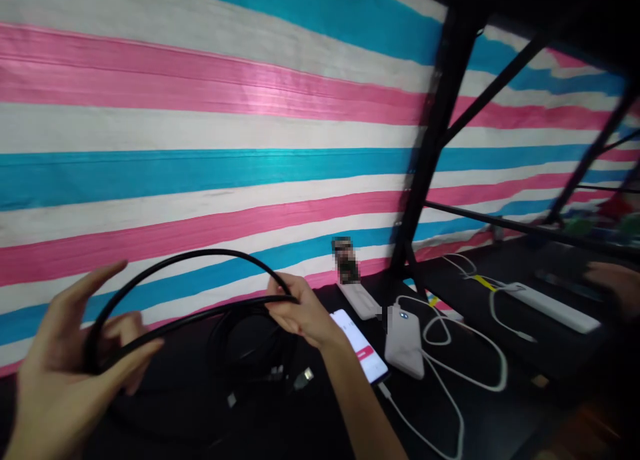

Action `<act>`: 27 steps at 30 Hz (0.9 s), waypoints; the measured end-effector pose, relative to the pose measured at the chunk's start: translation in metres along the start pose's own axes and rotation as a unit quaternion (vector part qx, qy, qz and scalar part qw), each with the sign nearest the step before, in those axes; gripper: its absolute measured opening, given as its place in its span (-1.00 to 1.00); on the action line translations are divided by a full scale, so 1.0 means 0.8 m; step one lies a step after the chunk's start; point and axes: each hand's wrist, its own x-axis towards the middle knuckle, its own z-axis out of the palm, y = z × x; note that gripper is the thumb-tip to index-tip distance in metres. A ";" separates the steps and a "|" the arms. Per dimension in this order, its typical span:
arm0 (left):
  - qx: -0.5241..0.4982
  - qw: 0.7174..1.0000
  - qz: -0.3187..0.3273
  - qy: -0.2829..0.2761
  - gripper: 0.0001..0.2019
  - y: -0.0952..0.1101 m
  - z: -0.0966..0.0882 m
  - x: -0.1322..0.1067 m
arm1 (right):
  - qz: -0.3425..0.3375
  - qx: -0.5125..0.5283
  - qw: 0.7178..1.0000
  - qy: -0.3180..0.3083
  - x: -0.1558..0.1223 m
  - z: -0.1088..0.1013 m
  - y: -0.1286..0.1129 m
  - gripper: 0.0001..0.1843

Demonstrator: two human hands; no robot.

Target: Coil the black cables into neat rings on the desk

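A thick black cable point(200, 257) is bent into a loop between my hands, over a dark table point(500, 433). My left hand point(75, 367) cradles the loop's left end, fingers curled loosely round it and thumb raised. My right hand point(300, 310) pinches the two runs of the cable together at the right end. More black cable with plug ends point(300, 380) lies in a heap on the table below the loop.
A lit phone point(360, 345) lies right of my right wrist, beside a white power bank point(404, 343) with white cords point(465, 373). A white power strip point(550, 307) sits farther right, near another person's hand point(613, 280). Black frame posts point(430, 153) rise before a striped sheet point(200, 147).
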 end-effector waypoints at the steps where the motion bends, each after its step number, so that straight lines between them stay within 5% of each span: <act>1: -0.020 1.000 0.002 0.008 -0.25 0.003 0.000 0.001 | -0.001 -0.017 1.000 0.003 -0.001 0.003 0.001 -0.77; 5: -0.089 0.995 -0.041 0.000 -0.38 0.010 -0.003 0.004 | -0.021 -0.106 0.993 0.054 0.002 0.019 0.005 -0.83; 9: -0.072 0.997 -0.018 -0.021 -0.46 0.003 -0.014 0.008 | -0.072 -0.139 0.985 0.075 0.006 0.034 0.007 -0.43; 19: -0.009 0.992 0.102 0.076 -0.76 -0.012 -0.018 0.015 | -0.099 -0.195 0.969 0.116 0.010 0.041 0.004 -0.68; 27: 0.096 0.978 0.145 0.117 -0.81 -0.010 -0.001 0.013 | -0.167 -0.259 0.931 0.194 -0.002 0.052 0.002 -0.56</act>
